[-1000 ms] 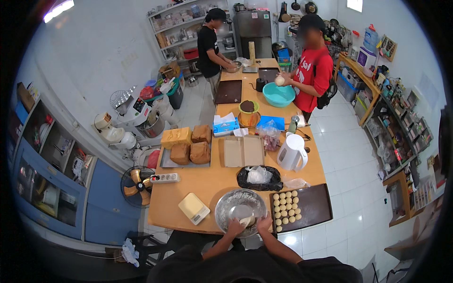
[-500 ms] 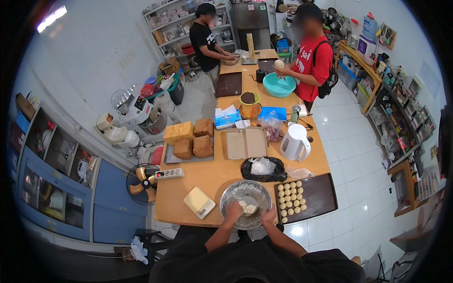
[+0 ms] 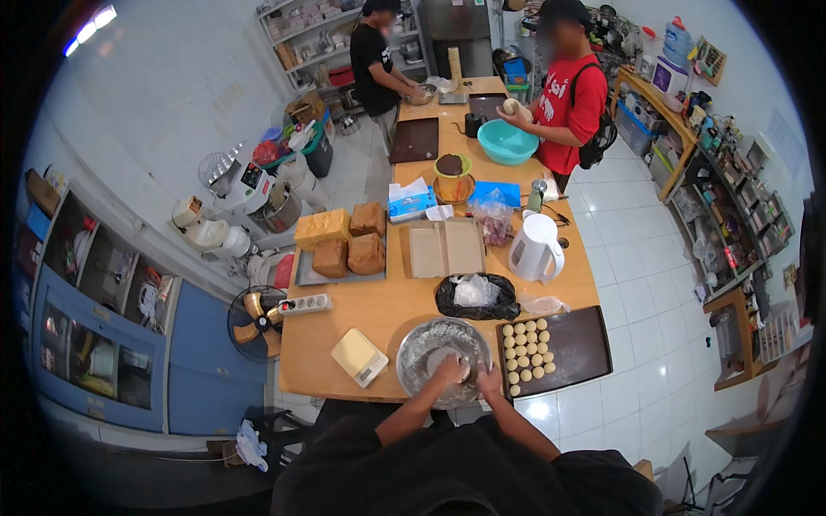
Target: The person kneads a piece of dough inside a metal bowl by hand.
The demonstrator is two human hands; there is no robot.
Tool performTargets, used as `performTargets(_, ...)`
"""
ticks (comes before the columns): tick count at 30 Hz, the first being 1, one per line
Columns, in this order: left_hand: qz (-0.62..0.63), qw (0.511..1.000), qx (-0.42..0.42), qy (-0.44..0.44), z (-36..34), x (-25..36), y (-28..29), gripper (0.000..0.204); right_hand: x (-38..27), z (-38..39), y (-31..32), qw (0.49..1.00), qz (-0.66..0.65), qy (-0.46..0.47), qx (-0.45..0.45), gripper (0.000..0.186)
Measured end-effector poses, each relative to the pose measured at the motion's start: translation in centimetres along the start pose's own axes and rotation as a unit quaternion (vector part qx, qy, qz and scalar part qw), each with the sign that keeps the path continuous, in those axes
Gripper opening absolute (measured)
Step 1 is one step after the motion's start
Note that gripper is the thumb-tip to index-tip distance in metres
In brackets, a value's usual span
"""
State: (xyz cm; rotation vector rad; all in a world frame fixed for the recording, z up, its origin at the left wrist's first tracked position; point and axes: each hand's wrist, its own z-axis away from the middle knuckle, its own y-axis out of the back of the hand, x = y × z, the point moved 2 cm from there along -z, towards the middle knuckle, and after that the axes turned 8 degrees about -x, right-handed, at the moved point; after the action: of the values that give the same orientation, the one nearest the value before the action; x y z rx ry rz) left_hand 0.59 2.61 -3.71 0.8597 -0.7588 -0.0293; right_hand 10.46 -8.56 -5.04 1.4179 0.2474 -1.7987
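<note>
Reaches into a flour-smeared metal bowl (image 3: 415, 359) with the left hand (image 3: 450, 370), fingers bent down against pale dough (image 3: 465, 368) just at their right; cannot tell whether closed around it or only pressing. Grips the bowl's right side, near the rim, with the fingers of the right hand (image 3: 490, 382). Beyond both sets of fingers, pale lettering on a co-worker's red shirt (image 3: 568, 107), and small print on a blue tissue box (image 3: 411, 206), hard to make out. Right of the right fingers, dough balls (image 3: 528, 348) on a dark tray (image 3: 578, 348); left of the left fingers, a kitchen scale (image 3: 354, 353) on the tabletop (image 3: 314, 370). Partly hidden behind the left hand, the dough's outline.
</note>
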Motion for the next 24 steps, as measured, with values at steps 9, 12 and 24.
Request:
performTargets(9,-0.017,0.991,-0.051,0.120,-1.0,0.4,-0.4,0.043,-1.3,-2.0,1.9,0.996,-0.021,0.060,-0.060,0.045)
performTargets(12,-0.060,0.994,0.016,0.087,-0.6,1.3,0.1,0.045,0.0,-3.7,1.7,0.993,-0.054,0.003,-0.109,0.040)
performTargets(24,0.250,0.926,-0.201,0.199,0.6,1.0,0.1,0.045,1.7,-1.6,0.0,0.997,-0.072,0.020,-0.013,0.036)
